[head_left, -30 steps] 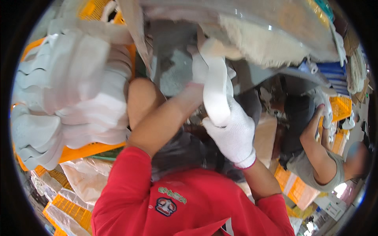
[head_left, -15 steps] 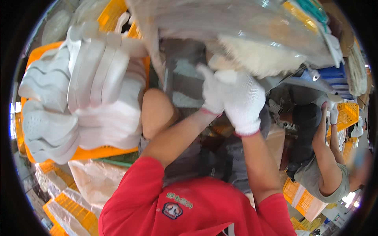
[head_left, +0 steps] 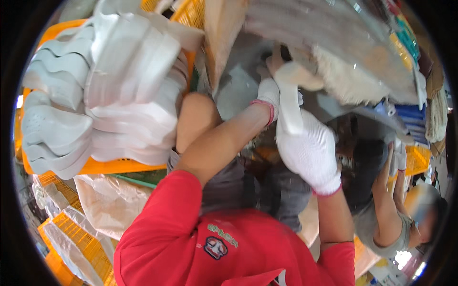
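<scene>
A slim, curved white shoe sole [head_left: 290, 102] is held upright in front of me, its rounded upper end near a machine. My right hand [head_left: 307, 148], in a white knit glove, is closed around its lower part. My left hand [head_left: 268, 93], gloved as well, is at the left side of the sole, with its fingers partly behind it and blurred. Pale fingertips seem to show past the sole's right edge. Just beyond is a fluffy cream buffing wheel [head_left: 348, 78] under a grey plastic-covered hood [head_left: 329, 28].
At my left an orange crate [head_left: 107, 167] is heaped with stacked white soles [head_left: 131, 62]. Yellow crates [head_left: 78, 238] with plastic sheeting lie lower left. A co-worker in a grey shirt [head_left: 386, 233] works at the right, near blue stacked trays [head_left: 405, 119].
My hands have moved apart, the right one down and to the right. The sole now shows at length between them, and the whole view has shifted slightly.
</scene>
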Demonstrator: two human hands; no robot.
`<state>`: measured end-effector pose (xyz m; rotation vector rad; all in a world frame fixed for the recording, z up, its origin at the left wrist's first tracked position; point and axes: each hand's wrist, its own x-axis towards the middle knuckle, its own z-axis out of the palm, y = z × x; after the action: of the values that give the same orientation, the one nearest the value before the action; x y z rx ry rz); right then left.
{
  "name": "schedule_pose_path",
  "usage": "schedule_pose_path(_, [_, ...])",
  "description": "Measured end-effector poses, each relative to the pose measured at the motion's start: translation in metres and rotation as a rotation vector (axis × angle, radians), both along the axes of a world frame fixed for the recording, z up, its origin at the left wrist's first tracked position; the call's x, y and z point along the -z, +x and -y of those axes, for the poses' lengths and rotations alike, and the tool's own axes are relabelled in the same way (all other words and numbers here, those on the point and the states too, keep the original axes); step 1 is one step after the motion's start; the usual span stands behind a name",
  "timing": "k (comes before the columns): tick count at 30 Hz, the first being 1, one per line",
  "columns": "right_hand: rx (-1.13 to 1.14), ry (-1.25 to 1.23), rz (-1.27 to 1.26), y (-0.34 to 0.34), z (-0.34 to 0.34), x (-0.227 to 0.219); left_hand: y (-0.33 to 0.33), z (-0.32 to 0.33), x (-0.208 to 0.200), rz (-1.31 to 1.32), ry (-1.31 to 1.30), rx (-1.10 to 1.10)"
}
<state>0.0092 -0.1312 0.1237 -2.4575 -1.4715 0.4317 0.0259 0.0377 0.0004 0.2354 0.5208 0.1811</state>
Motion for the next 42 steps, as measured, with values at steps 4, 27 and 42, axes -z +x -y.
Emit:
schedule_pose_path(4, [0.955,0.535,-1.125,-0.008,0.071,0.028,-0.029,0.039,0.007,-0.164,-0.021,-0.103])
schedule_pose_path(27, [0.628,0.553,-0.715,0.018,0.018,0.038,0.002,0.003,0.089,0.296,0.535,0.049])
schedule_pose_path(42, [0.822,-0.165,0.117,0.002,0.385,0.132,-0.385,-0.101,-0.2,-1.017,2.708,-0.06])
